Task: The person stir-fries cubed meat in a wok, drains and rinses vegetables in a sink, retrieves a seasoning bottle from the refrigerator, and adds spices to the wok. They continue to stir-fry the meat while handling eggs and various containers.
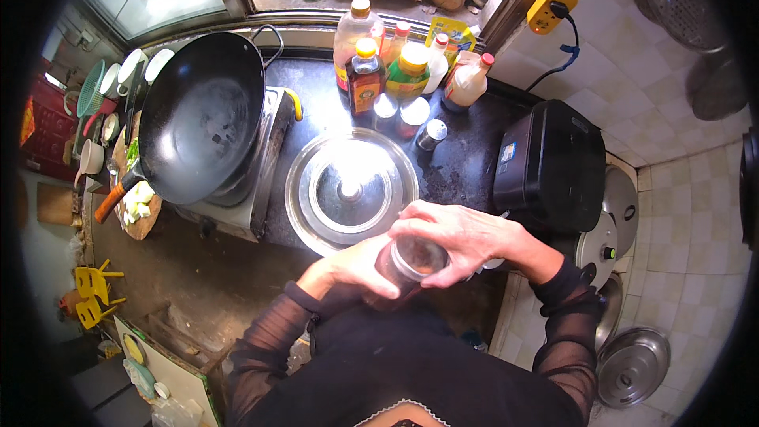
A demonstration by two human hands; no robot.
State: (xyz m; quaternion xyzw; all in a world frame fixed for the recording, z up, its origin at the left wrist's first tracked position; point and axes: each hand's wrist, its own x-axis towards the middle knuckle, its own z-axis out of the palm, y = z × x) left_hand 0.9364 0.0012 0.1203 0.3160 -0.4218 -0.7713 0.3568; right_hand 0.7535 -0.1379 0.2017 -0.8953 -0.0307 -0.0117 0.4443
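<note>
Close to my chest, my left hand (362,267) wraps around the side of a clear jar (409,264) with dark reddish contents. Over its top end, my right hand (450,237) grips the rim; whether a lid is on it cannot be told. Just beyond the hands, a round glass lid with a metal rim (353,190) lies on the black counter. Behind that lid stand small shaker jars (431,134) and several sauce bottles (364,80). A black wok (204,118) with a wooden handle rests tilted over the gas stove (267,172) at the left.
A cutting board (148,222) with cut white and green vegetables lies left of the wok. At the right stands a black lidded appliance (551,166), with metal pot lids (634,367) beyond it. A yellow power strip (551,5) hangs on the tiled wall, and a window borders the counter's back.
</note>
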